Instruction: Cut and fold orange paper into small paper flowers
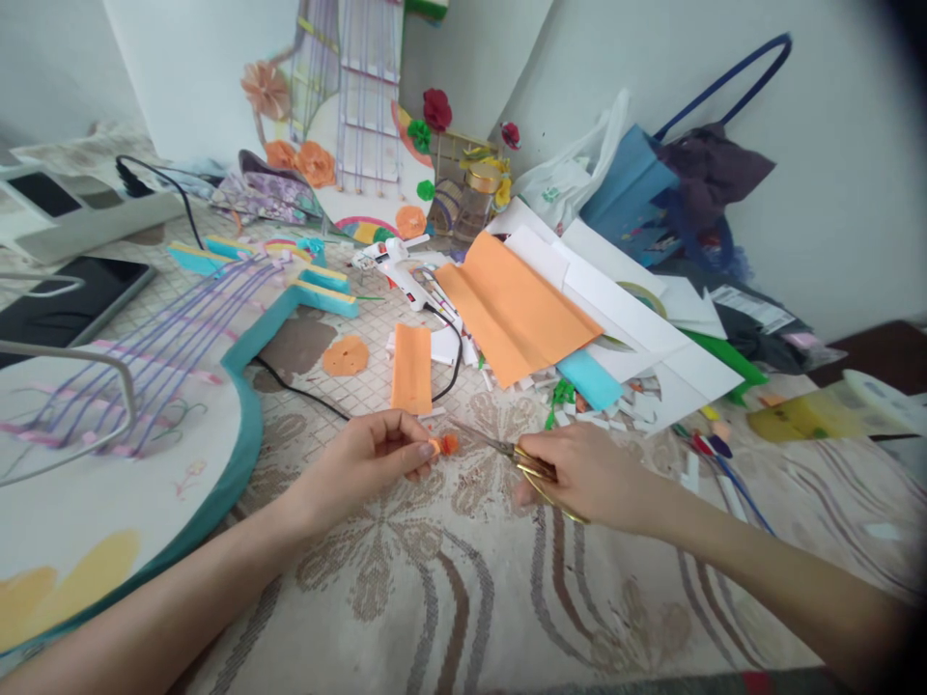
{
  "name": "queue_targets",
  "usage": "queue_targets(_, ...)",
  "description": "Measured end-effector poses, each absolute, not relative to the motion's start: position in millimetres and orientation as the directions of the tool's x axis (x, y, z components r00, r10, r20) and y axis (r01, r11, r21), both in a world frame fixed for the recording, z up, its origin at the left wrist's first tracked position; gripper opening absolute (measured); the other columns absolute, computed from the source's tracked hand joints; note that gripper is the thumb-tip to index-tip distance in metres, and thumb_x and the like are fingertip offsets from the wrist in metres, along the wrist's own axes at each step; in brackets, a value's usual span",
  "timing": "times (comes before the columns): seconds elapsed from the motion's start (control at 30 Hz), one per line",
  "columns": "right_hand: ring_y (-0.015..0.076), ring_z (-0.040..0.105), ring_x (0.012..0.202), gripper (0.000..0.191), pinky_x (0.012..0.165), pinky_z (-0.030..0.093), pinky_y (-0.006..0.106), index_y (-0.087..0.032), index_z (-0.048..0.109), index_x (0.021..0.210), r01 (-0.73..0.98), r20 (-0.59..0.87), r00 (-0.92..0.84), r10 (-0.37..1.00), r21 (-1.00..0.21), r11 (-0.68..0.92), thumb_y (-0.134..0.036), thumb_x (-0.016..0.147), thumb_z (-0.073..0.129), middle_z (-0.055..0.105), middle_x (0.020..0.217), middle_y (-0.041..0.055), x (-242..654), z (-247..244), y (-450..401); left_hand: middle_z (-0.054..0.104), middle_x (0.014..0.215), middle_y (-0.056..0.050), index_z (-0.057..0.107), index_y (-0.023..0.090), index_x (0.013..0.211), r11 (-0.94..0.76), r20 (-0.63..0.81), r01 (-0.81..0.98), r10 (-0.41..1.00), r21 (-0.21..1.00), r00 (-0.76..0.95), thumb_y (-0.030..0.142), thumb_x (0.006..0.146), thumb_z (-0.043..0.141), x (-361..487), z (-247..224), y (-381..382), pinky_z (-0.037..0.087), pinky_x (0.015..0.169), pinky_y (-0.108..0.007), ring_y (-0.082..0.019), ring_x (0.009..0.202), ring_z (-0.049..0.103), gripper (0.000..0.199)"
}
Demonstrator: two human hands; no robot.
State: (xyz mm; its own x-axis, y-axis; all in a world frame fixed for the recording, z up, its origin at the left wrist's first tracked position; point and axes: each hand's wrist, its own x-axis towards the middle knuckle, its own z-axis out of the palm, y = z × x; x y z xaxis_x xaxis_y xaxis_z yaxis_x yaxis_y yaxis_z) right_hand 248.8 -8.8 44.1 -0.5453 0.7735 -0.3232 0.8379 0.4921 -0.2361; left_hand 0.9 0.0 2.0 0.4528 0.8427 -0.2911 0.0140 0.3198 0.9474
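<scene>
Pinched between the fingers and thumb of my left hand (pixel 391 452) is a small piece of orange paper (pixel 449 443), bunched at its end. My right hand (pixel 572 473) is wrapped round the gold handles of scissors (pixel 507 449). The blades point left, close to the orange piece and apart from it. Just behind my left hand lie an orange paper strip (pixel 411 370) and a round orange cutout (pixel 346 356).
A paper guitar (pixel 247 415) with blue edges fills the left. Behind are a white glue gun (pixel 397 275), a large orange sheet (pixel 518 309), white sheets (pixel 652 338) and scraps. A blue bag (pixel 630 188) stands at the back right.
</scene>
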Motion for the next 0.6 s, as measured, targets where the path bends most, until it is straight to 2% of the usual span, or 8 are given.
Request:
queue_targets(0.1,0.0102,0.043,0.053,0.036,0.053,0.026,0.022,-0.017,0.043,0.063,0.799,-0.402,-0.597,0.694,-0.367,0.475,-0.044,0.086,0.048,0.053,0.058,-0.0010,248,52,-14,0.061,0.068,0.001,0.059,0.016,0.074,0.409,-0.346,-0.073,0.843,0.910,0.411,0.031,0.075,0.065,2,3,1,0.042,0.063,-0.022,-0.010,0.063,0.053,0.016)
queue_targets(0.23,0.0093,0.035,0.053,0.044,0.056,0.026,0.022,-0.016,0.038,0.059,0.759,-0.451,-0.642,0.620,-0.487,0.433,-0.049,0.088,0.042,0.038,0.052,-0.0040,244,53,-18,0.062,0.070,0.001,0.060,0.016,0.072,0.523,-0.420,-0.204,0.818,0.828,0.393,0.029,0.073,0.068,3,3,0,0.043,0.063,-0.021,-0.009,0.064,0.054,0.015)
queue_targets(0.33,0.0082,0.032,0.051,0.047,0.055,0.025,0.022,-0.016,0.036,0.058,0.751,-0.456,-0.648,0.610,-0.518,0.410,-0.052,0.088,0.040,0.032,0.051,-0.0054,240,48,-16,0.063,0.073,0.000,0.061,0.015,0.070,0.561,-0.446,-0.243,0.802,0.791,0.397,0.026,0.071,0.069,3,3,0,0.044,0.062,-0.020,-0.009,0.064,0.054,0.014)
queue_targets(0.6,0.0066,0.030,0.046,0.050,0.048,0.020,0.021,-0.015,0.037,0.054,0.754,-0.439,-0.636,0.635,-0.527,0.392,-0.052,0.086,0.046,0.029,0.047,-0.0065,232,41,-12,0.064,0.077,-0.002,0.060,0.015,0.071,0.580,-0.465,-0.247,0.791,0.776,0.397,0.025,0.069,0.071,2,5,-1,0.046,0.062,-0.021,-0.009,0.064,0.056,0.015)
